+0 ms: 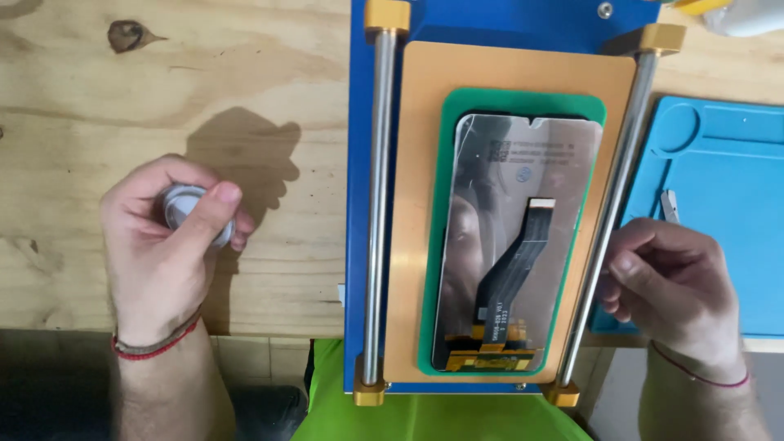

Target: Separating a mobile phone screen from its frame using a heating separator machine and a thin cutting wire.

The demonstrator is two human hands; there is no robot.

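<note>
My left hand [163,241] is closed around a small round silver spool [186,208] over the wooden table [163,82], left of the jig. My right hand [670,282] hovers with curled fingers beside the right steel rod [612,220] of a blue jig [490,20]; whether it pinches anything I cannot tell. On the jig lies an orange plate [425,163] with a green mat [523,102], and on that a phone display panel [514,237] lies back side up, with a black flex cable [514,269] running down it. The left steel rod [377,204] flanks the plate.
A light-blue work mat [735,204] with moulded recesses lies to the right, with metal tweezers [670,204] on it. Brass blocks [385,16] hold the rod ends. The table's near edge runs under my forearms, and a bright green garment [425,416] shows below the jig.
</note>
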